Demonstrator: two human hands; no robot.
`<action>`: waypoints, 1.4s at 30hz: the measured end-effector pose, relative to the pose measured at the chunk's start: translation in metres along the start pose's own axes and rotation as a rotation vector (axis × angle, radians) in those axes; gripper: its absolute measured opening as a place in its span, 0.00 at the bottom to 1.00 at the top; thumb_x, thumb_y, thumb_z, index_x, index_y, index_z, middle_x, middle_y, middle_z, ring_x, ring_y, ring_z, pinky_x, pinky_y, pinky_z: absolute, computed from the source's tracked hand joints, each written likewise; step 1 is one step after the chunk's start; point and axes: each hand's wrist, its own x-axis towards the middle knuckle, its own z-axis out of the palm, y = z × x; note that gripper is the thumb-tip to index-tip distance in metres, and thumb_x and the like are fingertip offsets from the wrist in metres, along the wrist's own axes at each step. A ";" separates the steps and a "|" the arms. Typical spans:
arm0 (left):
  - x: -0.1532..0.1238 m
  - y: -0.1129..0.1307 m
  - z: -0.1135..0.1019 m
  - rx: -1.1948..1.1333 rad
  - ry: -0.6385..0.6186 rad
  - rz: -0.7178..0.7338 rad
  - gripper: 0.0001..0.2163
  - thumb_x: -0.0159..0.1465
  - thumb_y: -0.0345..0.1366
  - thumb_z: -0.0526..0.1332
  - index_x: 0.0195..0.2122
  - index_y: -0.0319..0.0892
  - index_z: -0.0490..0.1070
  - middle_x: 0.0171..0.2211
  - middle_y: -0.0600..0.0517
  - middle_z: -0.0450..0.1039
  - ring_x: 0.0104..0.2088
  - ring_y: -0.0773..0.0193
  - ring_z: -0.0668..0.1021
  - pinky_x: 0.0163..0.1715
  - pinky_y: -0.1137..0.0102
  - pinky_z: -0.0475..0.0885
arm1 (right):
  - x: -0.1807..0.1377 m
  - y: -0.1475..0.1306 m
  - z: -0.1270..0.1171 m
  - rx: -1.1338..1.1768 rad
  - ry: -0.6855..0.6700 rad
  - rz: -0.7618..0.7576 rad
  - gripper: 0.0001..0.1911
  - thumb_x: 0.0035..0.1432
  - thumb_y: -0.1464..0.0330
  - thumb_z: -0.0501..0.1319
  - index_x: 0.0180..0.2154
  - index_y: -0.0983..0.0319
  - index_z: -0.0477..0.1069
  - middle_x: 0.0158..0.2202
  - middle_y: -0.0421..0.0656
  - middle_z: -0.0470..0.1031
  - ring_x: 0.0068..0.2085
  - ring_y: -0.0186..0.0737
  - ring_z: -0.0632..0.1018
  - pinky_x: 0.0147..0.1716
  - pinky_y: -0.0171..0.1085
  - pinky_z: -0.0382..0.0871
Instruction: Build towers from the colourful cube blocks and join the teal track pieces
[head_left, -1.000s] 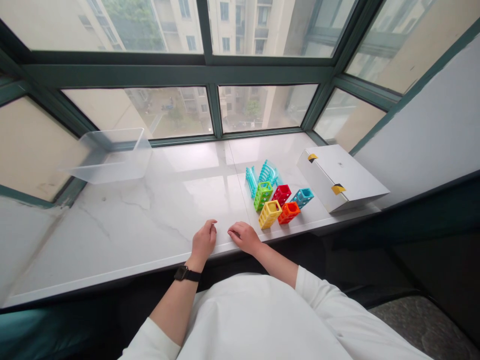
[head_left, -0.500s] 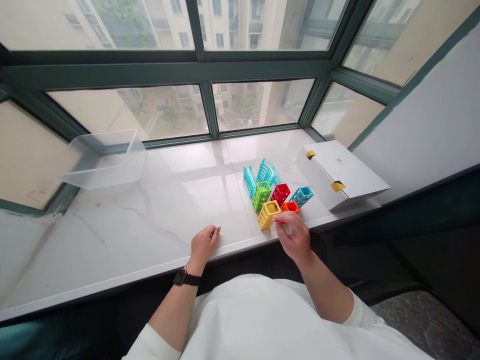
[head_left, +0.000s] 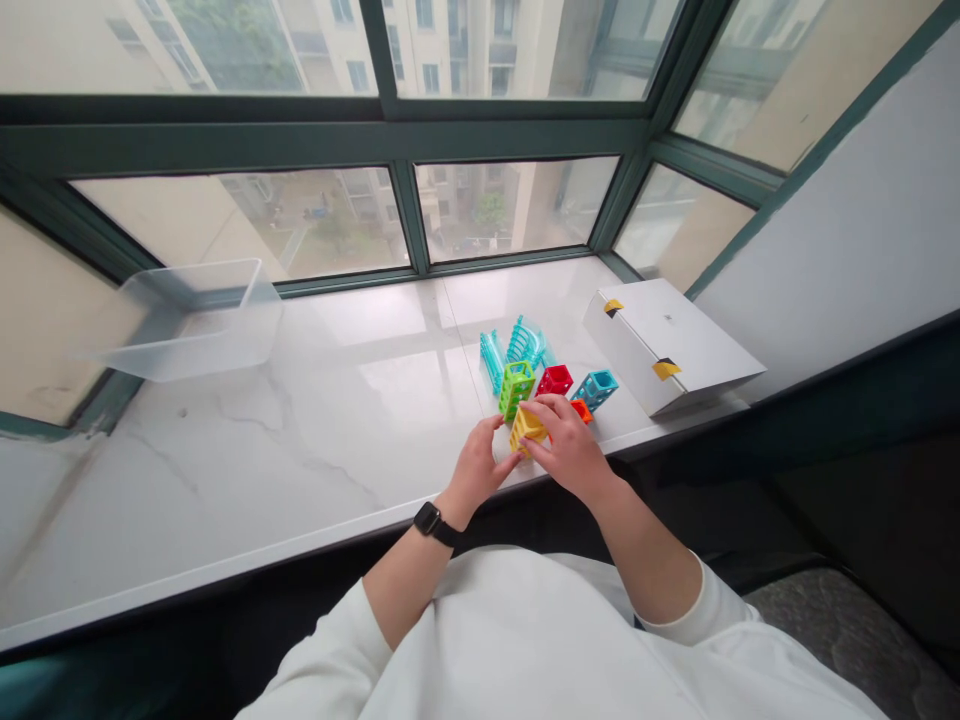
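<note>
Yellow block's axis: the yellow lattice block (head_left: 528, 426) has its long axis roughly upright, leaning a little in view, with its square open end facing up.
Its place: near the front edge of the white marbled windowsill (head_left: 300, 420), just in front of the green lattice block (head_left: 515, 392).
Right hand: the right hand (head_left: 574, 455) comes in from the right, palm down, pinching the yellow block, fingers over the top and thumb lower on the near side.
Left hand: the left hand (head_left: 478, 465), below a black smartwatch (head_left: 427, 518), curves in from the left with thumb and forefinger spread; whether it touches the block, I cannot tell.
Yellow block's look: plastic, hollow, with openwork sides, partly covered by fingers.
Neighbours: red block (head_left: 553, 381) behind, orange block (head_left: 582, 410) half hidden by the right hand, blue block (head_left: 596, 389) tilted farther right.
</note>
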 end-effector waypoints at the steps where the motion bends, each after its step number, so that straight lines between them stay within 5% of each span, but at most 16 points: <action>1: 0.002 0.004 0.004 -0.005 -0.013 0.004 0.28 0.67 0.39 0.69 0.66 0.46 0.63 0.61 0.41 0.74 0.61 0.50 0.78 0.62 0.50 0.75 | -0.001 -0.003 0.002 0.008 -0.001 0.001 0.25 0.62 0.70 0.66 0.61 0.54 0.73 0.58 0.50 0.71 0.60 0.55 0.77 0.63 0.56 0.74; 6: -0.005 0.012 -0.013 -0.031 -0.113 -0.066 0.22 0.70 0.37 0.65 0.64 0.47 0.66 0.56 0.44 0.77 0.55 0.53 0.80 0.57 0.56 0.77 | -0.009 -0.015 0.008 0.141 0.007 0.000 0.26 0.60 0.72 0.68 0.59 0.54 0.72 0.57 0.49 0.71 0.59 0.53 0.77 0.61 0.53 0.77; 10: -0.021 0.004 -0.054 0.084 -0.140 -0.134 0.26 0.73 0.44 0.62 0.70 0.48 0.61 0.59 0.42 0.75 0.56 0.53 0.80 0.57 0.58 0.76 | -0.003 -0.013 0.007 0.203 0.062 -0.042 0.26 0.64 0.66 0.68 0.62 0.53 0.69 0.60 0.50 0.71 0.62 0.54 0.75 0.60 0.54 0.77; 14: -0.032 -0.017 -0.099 0.373 -0.099 -0.299 0.29 0.75 0.47 0.59 0.75 0.48 0.57 0.57 0.42 0.75 0.53 0.53 0.80 0.49 0.63 0.77 | 0.025 0.004 0.002 0.042 0.204 -0.047 0.26 0.66 0.65 0.66 0.64 0.54 0.68 0.62 0.52 0.72 0.66 0.57 0.72 0.69 0.60 0.66; 19: -0.028 -0.042 -0.136 0.694 -0.101 -0.471 0.27 0.75 0.49 0.57 0.73 0.47 0.61 0.55 0.42 0.76 0.48 0.51 0.81 0.38 0.65 0.74 | 0.066 0.021 0.015 -0.147 0.024 0.025 0.33 0.63 0.66 0.68 0.68 0.56 0.66 0.69 0.55 0.64 0.70 0.63 0.66 0.70 0.64 0.62; 26: -0.017 -0.054 -0.143 0.837 -0.154 -0.492 0.22 0.74 0.47 0.58 0.65 0.45 0.68 0.53 0.41 0.76 0.48 0.48 0.80 0.41 0.62 0.73 | 0.076 0.016 0.024 -0.205 -0.090 0.086 0.33 0.59 0.75 0.69 0.65 0.60 0.70 0.60 0.57 0.69 0.60 0.61 0.74 0.62 0.60 0.72; 33: -0.004 -0.061 -0.147 0.824 -0.227 -0.517 0.26 0.75 0.51 0.55 0.70 0.47 0.64 0.53 0.39 0.78 0.52 0.46 0.80 0.47 0.59 0.73 | 0.055 -0.015 0.014 0.113 -0.171 0.007 0.23 0.60 0.71 0.69 0.57 0.56 0.73 0.55 0.47 0.71 0.53 0.46 0.78 0.55 0.46 0.76; 42: -0.006 -0.086 -0.169 0.582 -0.258 -0.494 0.27 0.76 0.52 0.52 0.70 0.44 0.67 0.63 0.40 0.76 0.61 0.49 0.78 0.58 0.60 0.72 | 0.054 -0.008 0.086 0.507 -0.429 0.173 0.24 0.54 0.69 0.71 0.52 0.56 0.73 0.51 0.42 0.77 0.49 0.43 0.79 0.52 0.43 0.76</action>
